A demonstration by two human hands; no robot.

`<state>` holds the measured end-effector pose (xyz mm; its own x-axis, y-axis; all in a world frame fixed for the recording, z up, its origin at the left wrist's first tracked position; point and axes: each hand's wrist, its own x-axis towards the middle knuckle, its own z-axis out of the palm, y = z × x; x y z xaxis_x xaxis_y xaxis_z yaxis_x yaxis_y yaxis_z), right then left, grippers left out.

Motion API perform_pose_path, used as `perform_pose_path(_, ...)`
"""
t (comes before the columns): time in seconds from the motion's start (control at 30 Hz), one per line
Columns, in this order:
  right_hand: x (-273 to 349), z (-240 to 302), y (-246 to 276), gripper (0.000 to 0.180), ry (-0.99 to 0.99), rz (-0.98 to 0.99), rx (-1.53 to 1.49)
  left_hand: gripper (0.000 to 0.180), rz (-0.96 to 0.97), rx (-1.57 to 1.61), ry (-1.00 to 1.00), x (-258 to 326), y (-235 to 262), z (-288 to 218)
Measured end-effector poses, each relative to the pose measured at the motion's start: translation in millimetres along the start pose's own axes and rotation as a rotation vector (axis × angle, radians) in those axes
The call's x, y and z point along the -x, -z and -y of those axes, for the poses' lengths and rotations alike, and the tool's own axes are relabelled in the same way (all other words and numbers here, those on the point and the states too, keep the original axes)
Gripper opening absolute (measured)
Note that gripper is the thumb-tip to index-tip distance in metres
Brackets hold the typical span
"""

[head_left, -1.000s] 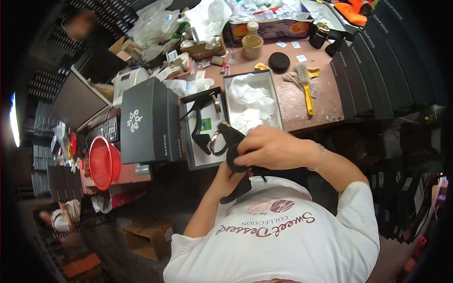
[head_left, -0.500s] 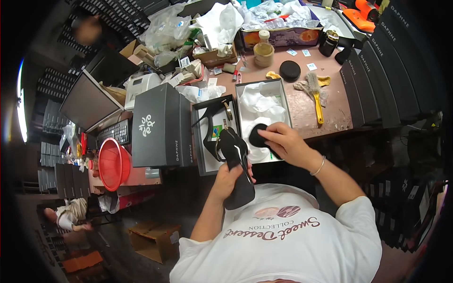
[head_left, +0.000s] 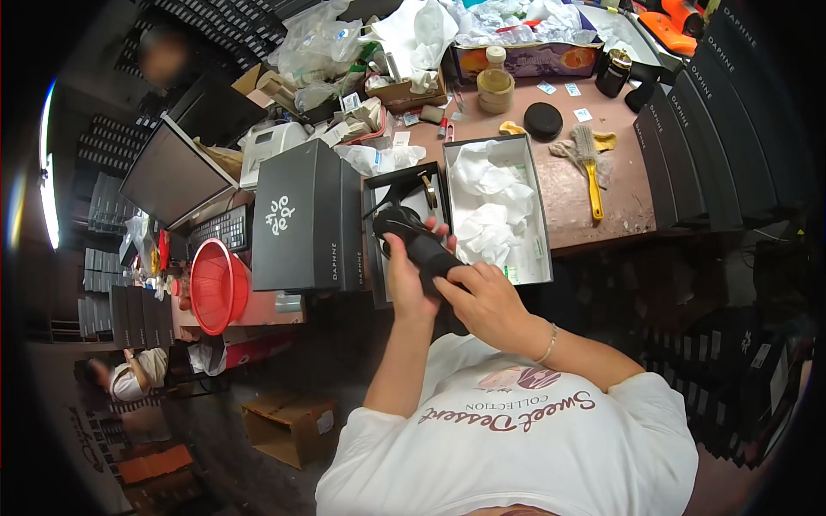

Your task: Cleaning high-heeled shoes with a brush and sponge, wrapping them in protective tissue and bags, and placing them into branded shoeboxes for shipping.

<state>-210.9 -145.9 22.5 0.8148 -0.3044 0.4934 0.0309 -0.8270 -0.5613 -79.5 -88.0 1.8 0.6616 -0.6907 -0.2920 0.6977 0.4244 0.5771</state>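
The left hand [head_left: 411, 285] was grasping a black shoe [head_left: 420, 247] over the near end of an open shoe box [head_left: 374, 271], while the right hand [head_left: 487, 297] lay with bent fingers against this shoe, its own grip I could not tell.

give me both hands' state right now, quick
Left hand: closed, holding a black shoe.
Right hand: curled against the shoe; whether it holds anything itself cannot be told.

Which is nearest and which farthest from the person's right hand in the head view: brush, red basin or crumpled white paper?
1. Crumpled white paper: just beyond the right hand.
2. Brush: farther out, to its right.
3. Red basin: well to its left.
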Motion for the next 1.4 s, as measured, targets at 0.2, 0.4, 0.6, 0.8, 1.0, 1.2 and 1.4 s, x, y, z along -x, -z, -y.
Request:
perform_pose_path(0.2,64,-16,15,0.038,-0.061,0.093,-0.278,0.062,-0.02,0.312,0.008,-55,30,-58)
perform_pose_path(0.4,-35,-19,32,0.041,0.052,-0.238,-0.172,0.062,-0.04,0.236,0.013,-48,13,-34)
perform_pose_path(0.6,56,-16,-14,0.038,-0.048,0.304,-0.407,0.056,0.038,0.323,-0.162,-56,51,-76)
perform_pose_path(0.8,44,-61,20,0.061,-0.586,-0.041,-0.877,0.071,0.059,0.308,-0.097,-28,-4,-25)
perform_pose_path(1.0,59,-75,1,0.058,-0.514,-0.099,-0.576,0.053,0.138,-0.069,-0.256,8,-17,-16)
perform_pose_path(1.2,3,-31,13,0.051,0.076,0.267,-0.024,0.06,-0.042,-0.018,0.045,-2,12,2)
perform_pose_path(1.4,2,-82,70,0.039,-0.376,-0.244,-0.3,0.035,0.047,-0.13,0.021,2,19,-26)
